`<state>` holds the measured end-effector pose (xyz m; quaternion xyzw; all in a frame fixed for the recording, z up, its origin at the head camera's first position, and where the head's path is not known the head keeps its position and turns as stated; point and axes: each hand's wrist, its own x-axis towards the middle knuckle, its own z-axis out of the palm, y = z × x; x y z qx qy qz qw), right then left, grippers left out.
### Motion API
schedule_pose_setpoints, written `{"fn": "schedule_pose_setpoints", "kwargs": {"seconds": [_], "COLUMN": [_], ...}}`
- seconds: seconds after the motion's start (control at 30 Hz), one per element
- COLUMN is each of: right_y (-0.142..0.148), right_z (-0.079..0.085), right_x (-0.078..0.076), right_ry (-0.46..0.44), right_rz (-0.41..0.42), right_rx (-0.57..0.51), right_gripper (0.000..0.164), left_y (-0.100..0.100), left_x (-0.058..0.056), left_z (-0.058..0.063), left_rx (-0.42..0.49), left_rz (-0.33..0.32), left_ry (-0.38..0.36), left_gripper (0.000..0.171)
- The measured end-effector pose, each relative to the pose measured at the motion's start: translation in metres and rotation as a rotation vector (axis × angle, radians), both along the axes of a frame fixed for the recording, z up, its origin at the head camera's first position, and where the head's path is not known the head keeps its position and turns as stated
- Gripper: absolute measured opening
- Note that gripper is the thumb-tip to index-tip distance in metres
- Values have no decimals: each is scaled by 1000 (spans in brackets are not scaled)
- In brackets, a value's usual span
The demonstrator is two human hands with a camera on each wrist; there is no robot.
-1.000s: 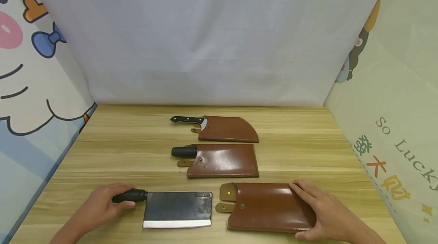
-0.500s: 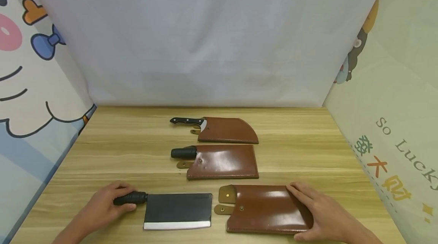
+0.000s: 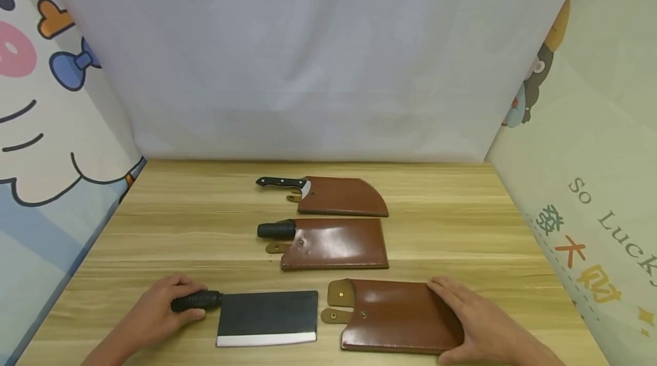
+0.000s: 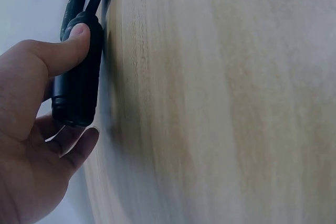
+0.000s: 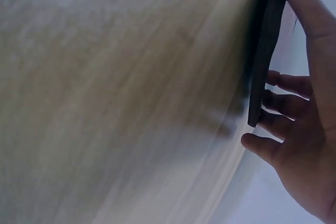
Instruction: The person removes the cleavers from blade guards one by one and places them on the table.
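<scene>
A cleaver (image 3: 268, 314) with a dark blade and bright edge lies at the front left of the wooden table. My left hand (image 3: 159, 306) holds its black handle (image 4: 79, 87), thumb on one side and fingers on the other. To the right lies a large brown leather knife sheath (image 3: 395, 314), its two snap straps pointing toward the blade. My right hand (image 3: 479, 320) grips the sheath's right end, thumb at the near edge and fingers at the far edge. In the right wrist view the sheath's dark edge (image 5: 265, 56) shows between thumb and fingers. A small gap separates blade and straps.
Behind lies a sheathed cleaver (image 3: 336, 243) with a black handle. Farther back is a curved brown sheath (image 3: 343, 196) holding a knife with a riveted handle (image 3: 279, 182). A white cloth backdrop (image 3: 313, 69) and printed side panels (image 3: 580, 200) surround the table.
The right hand has shifted slightly left, and the large sheath sits a little nearer to me. The left hand has barely moved on the cleaver handle. The head view has shifted slightly.
</scene>
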<state>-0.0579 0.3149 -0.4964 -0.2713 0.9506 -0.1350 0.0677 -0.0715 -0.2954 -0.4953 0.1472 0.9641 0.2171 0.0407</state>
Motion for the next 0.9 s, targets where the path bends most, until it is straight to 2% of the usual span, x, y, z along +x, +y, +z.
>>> {"fn": "schedule_pose_setpoints", "kwargs": {"seconds": [0.17,0.27,0.37,0.57,0.9], "right_y": [1,0,-2,-10,-44], "right_z": [3,8,14,27,38], "right_x": [-2,-6,-14,-37,-77], "right_ry": [-5,1,48,109,162], "right_rz": [38,54,66,65,49], "right_rx": [0,-5,-15,-42,-98], "right_gripper": [124,118,111,103,100], "left_y": [2,5,12,31,76], "left_x": [-4,-9,-18,-38,-70], "left_z": [7,13,19,31,40], "left_rx": [-1,10,26,2,50], "left_rz": [44,56,51,17,-48], "left_ry": [-112,-129,-85,37,46], "left_gripper": [53,61,60,62,65]}}
